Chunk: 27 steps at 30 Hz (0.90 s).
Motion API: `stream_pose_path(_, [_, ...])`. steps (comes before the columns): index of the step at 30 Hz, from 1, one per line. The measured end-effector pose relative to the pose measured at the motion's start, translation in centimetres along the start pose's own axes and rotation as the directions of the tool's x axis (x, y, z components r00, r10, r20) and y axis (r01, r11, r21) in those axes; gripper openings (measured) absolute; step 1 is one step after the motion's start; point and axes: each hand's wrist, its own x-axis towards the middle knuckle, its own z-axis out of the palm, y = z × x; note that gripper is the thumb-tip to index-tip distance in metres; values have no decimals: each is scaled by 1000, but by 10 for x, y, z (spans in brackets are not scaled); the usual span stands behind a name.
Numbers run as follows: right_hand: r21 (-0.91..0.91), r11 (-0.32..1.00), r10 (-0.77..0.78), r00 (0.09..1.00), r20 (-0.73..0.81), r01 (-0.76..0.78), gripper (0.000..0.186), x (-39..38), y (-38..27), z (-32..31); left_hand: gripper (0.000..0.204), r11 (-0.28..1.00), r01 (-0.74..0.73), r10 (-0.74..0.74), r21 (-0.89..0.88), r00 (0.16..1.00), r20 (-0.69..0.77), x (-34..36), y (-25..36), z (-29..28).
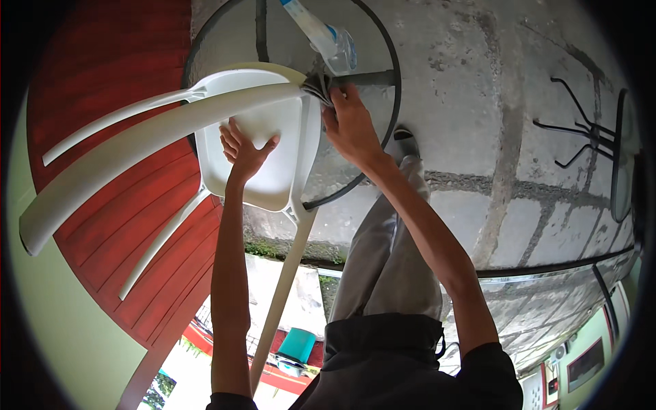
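Note:
A white plastic stool (270,184), its legs splayed out to the left and toward me, rests tipped over on a round glass table (395,51) with a black rim. My left hand (247,154) lies on the pale panel between the legs, fingers spread. In my right hand (352,130) is a bunched dark grey cloth (316,89), pressed against the end of the thickest-looking leg where it meets the seat. Just beyond that hand, a clear bottle (335,51) with a blue and white label is over the glass.
Red boards (102,89) run along the left side, beside a pale green wall (75,314). Worn concrete paving (465,137) spreads to the right. Another round table (620,157) with black metal legs stands at far right. A teal container (297,345) appears below, near the stool's long leg.

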Motion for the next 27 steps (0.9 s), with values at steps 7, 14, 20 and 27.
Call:
stream_pose_path(7, [-314, 947, 96, 992, 82, -66, 12, -22, -3, 40, 139, 998, -18, 18, 55, 1000, 7, -3, -2, -1])
stream_pose_path(14, [-433, 901, 128, 953, 275, 4, 14, -58, -3, 47, 141, 999, -49, 49, 9, 999, -24, -3, -1, 0])
stream_pose_path(20, [-374, 927, 199, 875, 442, -22, 19, -116, -14, 58, 141, 999, -33, 33, -1, 999, -38, -4, 1, 0])
stream_pose_path(27, [-290, 954, 225, 805, 549, -69, 21, -160, -15, 60, 141, 1000, -15, 16, 23, 999, -42, 0, -3, 5])
